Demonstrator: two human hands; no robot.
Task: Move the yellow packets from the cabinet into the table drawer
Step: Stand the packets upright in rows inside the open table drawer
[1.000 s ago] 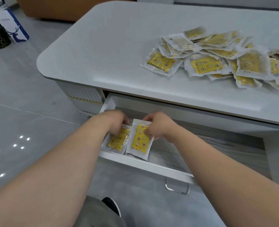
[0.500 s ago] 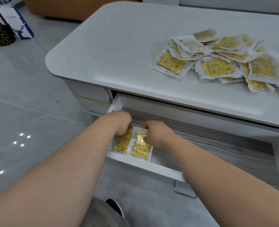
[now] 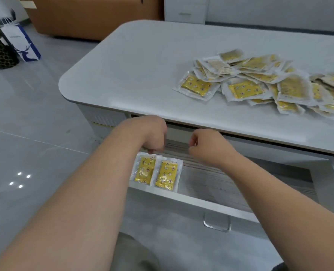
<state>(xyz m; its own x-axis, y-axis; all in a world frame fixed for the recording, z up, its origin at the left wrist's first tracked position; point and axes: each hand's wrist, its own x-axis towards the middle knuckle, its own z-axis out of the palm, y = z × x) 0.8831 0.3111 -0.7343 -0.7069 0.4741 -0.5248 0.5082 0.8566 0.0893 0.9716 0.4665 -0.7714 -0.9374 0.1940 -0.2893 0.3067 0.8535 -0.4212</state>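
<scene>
two yellow packets (image 3: 166, 174) lie flat in the drawer (image 3: 240, 184) just beneath left grip (image 3: 152, 136) and right grip (image 3: 206, 146), both clenched empty.

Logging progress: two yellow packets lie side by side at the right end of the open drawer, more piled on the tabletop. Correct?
Not right end: head view shows the two yellow packets at the left end of the drawer. Rest stands.
</scene>
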